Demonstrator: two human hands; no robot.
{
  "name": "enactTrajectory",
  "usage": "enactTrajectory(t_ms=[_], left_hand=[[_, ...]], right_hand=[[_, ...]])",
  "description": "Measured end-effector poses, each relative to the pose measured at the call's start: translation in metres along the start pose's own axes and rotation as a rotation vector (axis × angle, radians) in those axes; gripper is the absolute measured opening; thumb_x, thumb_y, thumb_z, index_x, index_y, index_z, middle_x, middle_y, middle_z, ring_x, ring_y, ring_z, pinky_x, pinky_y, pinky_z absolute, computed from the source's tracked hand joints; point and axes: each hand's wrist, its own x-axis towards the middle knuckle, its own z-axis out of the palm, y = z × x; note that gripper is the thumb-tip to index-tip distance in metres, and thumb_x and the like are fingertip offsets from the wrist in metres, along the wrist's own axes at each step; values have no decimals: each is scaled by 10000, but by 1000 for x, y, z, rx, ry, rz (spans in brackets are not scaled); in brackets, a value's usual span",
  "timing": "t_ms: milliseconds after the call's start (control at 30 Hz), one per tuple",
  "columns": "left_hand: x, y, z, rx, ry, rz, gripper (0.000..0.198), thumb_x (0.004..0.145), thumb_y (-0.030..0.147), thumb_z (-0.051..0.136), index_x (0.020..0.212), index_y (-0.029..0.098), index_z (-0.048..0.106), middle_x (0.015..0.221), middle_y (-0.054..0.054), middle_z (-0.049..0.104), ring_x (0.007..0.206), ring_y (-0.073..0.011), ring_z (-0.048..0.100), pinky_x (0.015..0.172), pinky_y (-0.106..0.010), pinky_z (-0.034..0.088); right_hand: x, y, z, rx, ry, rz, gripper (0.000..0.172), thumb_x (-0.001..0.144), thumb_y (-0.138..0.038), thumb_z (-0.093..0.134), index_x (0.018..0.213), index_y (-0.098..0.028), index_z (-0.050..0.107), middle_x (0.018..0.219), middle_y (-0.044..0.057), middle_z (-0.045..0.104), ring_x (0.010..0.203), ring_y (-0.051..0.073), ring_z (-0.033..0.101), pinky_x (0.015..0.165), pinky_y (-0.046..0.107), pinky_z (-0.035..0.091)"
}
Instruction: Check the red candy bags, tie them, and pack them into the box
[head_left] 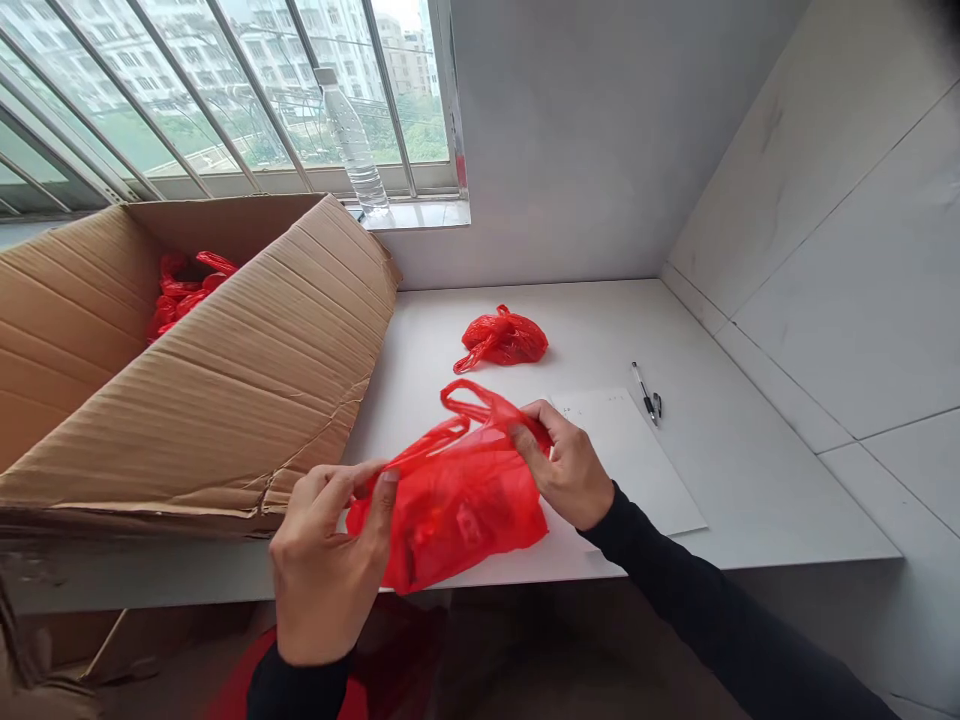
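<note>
Between my hands, a thin red plastic bag (472, 510) is held up over the front edge of the white table. My left hand (330, 550) pinches its left upper edge between thumb and fingers. My right hand (566, 465) grips the upper right side, near a loop handle that stands up. Small items show dimly through the plastic; I cannot make out what they are. Behind it, a tied red plastic bag (510, 338) lies on the table, touched by neither hand.
At left stands a large open cardboard box (247, 350) with several red bags (184, 290) inside. A sheet of paper (630, 460), a pen (643, 390) and its cap (658, 405) lie at right. A clear bottle (356, 150) stands on the window sill (427, 214).
</note>
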Motion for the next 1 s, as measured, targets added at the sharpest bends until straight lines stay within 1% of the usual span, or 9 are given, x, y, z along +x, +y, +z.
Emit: enactTrajectory(t_ms=[133,267,367,467,533,633,733,833,1000], left_hand=[[3,-1,-6,-190,124,-296,250,880,494,641,908,252,697,717,35,590,651,-146,505,660,-282,388],[1,3,-5,-390,-17,-327,270,919,502,576,917,242,651,660,44,525,637,-147,492,623,-273,393],[-2,10,-2,-417,-146,-303,288,858,506,657,979,250,605,821,25,595,746,-164,558,684,-275,448],[-4,15,0,-304,-129,-311,365,744,469,795,911,244,560,814,37,563,740,-151,542,692,-268,448],[-5,15,0,-299,-57,-337,337,770,470,773,797,226,542,753,40,546,694,-137,526,669,-261,439],[-6,13,-3,-396,-5,-377,295,842,485,691,783,215,589,747,25,587,702,-138,567,665,-249,472],[-7,13,-7,-437,27,-388,251,817,444,731,930,251,617,799,40,609,711,-129,594,661,-224,494],[-9,18,-12,-448,26,-386,354,816,433,731,1122,288,631,912,30,632,650,-119,573,613,-235,491],[-14,22,-18,-457,-3,-385,267,790,455,747,925,240,666,830,11,617,760,-172,589,723,-277,511]], right_hand=[[-1,10,-11,31,151,45,164,989,-359,471,1048,-223,541,944,36,638,826,189,618,747,353,525],[-17,-8,-8,-170,350,-308,369,924,-175,532,1275,-274,472,1193,89,582,1133,246,570,1001,474,479],[-23,-24,4,-353,116,-573,493,898,-102,530,1341,-307,457,1237,78,590,1193,252,541,1057,481,451],[-19,-26,15,-587,-92,-582,502,914,-124,513,1402,-222,447,1285,107,600,1242,293,510,1163,584,314],[-16,-20,19,-700,-136,-529,458,927,-108,469,1381,-169,478,1106,99,659,1096,282,573,1166,631,273],[-15,-13,17,-753,-183,-506,381,949,-118,437,1316,-154,533,897,63,659,885,246,594,1088,589,382],[-16,-11,13,-734,-246,-517,350,968,-205,486,1309,-141,531,873,83,660,808,247,593,841,471,525],[-17,-13,12,-707,-368,-493,254,948,-190,528,1190,-145,593,836,81,658,742,230,586,665,382,518],[-22,-26,10,-676,-271,-562,180,948,-131,494,901,-188,658,891,88,661,859,229,580,744,378,530]])
